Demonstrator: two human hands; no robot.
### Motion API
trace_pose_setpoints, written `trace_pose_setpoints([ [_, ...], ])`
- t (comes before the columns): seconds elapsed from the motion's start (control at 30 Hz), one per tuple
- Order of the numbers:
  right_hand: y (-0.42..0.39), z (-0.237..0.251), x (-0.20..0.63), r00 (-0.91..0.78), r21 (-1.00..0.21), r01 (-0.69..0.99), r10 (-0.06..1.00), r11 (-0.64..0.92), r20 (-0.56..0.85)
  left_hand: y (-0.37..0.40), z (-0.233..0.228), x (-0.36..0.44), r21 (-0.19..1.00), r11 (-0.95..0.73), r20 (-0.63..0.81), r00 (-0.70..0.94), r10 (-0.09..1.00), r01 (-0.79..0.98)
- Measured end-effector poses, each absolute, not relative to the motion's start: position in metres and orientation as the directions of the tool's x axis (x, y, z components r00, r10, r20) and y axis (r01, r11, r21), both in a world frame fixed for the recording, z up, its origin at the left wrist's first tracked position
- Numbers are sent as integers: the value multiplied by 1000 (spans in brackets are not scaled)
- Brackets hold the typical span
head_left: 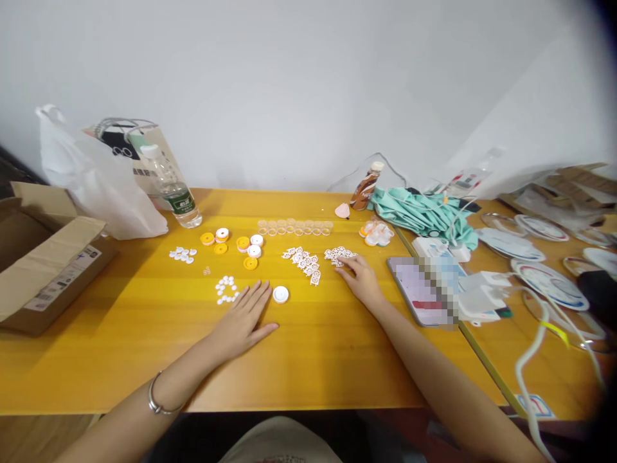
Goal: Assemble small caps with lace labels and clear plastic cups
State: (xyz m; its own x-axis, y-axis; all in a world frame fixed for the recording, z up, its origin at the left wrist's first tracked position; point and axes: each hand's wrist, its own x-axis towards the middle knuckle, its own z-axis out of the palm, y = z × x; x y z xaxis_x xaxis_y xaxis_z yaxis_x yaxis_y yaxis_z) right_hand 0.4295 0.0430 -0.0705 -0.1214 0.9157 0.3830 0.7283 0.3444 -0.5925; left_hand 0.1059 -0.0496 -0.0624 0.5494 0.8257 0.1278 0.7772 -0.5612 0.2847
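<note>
My left hand [248, 315] lies flat on the table with its fingers stretched out and holds nothing. Just right of its fingertips sits a round white disc-shaped part [280, 294]. Small white round pieces [225, 281] lie scattered at the left of that hand. My right hand [361, 280] rests at the near edge of a small pile of white openwork pieces [332, 254]; its fingertips touch them, with thumb and index finger slightly apart. More white openwork pieces [304, 262] spread out to the left of this pile.
Behind stand two rows of clear rings [295, 227], several yellow and white round parts [243, 243] and a flower-shaped stack [376, 231]. A water bottle [180, 202] and cardboard box [53, 270] flank the left; a phone [417, 292], brown bottle [366, 186] and green umbrella [419, 212] the right.
</note>
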Motion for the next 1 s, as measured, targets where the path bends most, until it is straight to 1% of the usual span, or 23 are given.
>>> trace_pose_setpoints([
  [0.13,43,-74,429,-120,-564,745,903,356,413,-43,-58,96,316,-578,110,576,810,752],
  [0.27,41,-72,429,-115,-561,744,897,362,427,-37,-54,89,352,-551,98,556,826,757],
  [0.33,37,-67,427,-85,-569,741,890,357,447,-35,-53,88,385,-534,99,541,835,753],
  [0.4,30,-61,423,-17,-611,716,884,337,467,-35,-51,89,424,-519,123,520,845,742],
  [0.43,25,-57,419,26,-651,686,882,326,470,-35,-50,89,443,-513,147,505,850,735],
  [0.5,14,-50,406,74,-753,585,904,303,421,-36,-46,92,474,-521,221,477,851,710],
  [0.53,9,-47,398,26,-798,519,928,305,372,-37,-44,94,484,-536,268,466,843,692],
  [0.6,-3,-42,378,-150,-850,426,951,310,271,-39,-42,98,493,-572,349,453,820,656],
  [0.73,-19,-34,336,-341,-905,297,919,305,198,-44,-40,105,501,-640,456,450,768,583],
  [0.9,-23,-28,305,-459,-936,209,874,282,161,-49,-41,108,487,-726,575,448,685,485],
  [1.0,-24,-30,302,-462,-947,168,870,274,170,-49,-42,109,522,-705,567,421,708,481],
])
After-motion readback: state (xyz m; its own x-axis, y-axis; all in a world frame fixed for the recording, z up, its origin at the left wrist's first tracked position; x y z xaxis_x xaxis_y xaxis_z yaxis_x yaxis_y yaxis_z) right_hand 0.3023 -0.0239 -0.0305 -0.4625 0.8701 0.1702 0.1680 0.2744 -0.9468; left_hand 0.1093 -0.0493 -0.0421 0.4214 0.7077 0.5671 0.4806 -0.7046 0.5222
